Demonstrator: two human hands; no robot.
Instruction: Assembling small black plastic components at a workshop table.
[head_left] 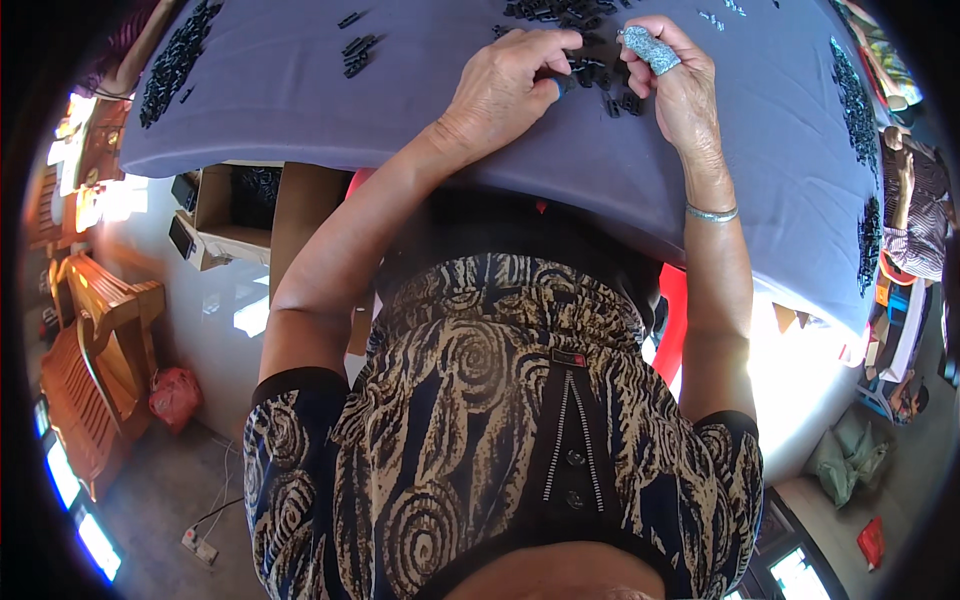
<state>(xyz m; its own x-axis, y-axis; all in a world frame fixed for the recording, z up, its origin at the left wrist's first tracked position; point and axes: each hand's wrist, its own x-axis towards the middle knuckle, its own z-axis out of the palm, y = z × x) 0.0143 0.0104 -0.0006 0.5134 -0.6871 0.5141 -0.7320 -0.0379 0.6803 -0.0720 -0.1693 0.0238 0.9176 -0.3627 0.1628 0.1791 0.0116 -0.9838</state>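
L hand (505, 85) pinching small black parts (590, 70), R hand (680, 85) fingers curled (taped fingertip), touching pile

**One head camera, looking straight down your front**

You are wearing the only view on your head, and it is looking steeply down past your patterned top (500, 420) toward the table (300, 90) with its grey-purple cloth. The fisheye lens is bending the table edge into a curve and darkening the corners. Your forearms are entering from the lower part and reaching up the picture, so your left hand (505, 85) and right hand (675, 85) are sitting close to the top edge, fairly near the lens. The floor (170, 480) and wooden chairs (95, 350) are showing far below on your left. No second view is sharing this scene.
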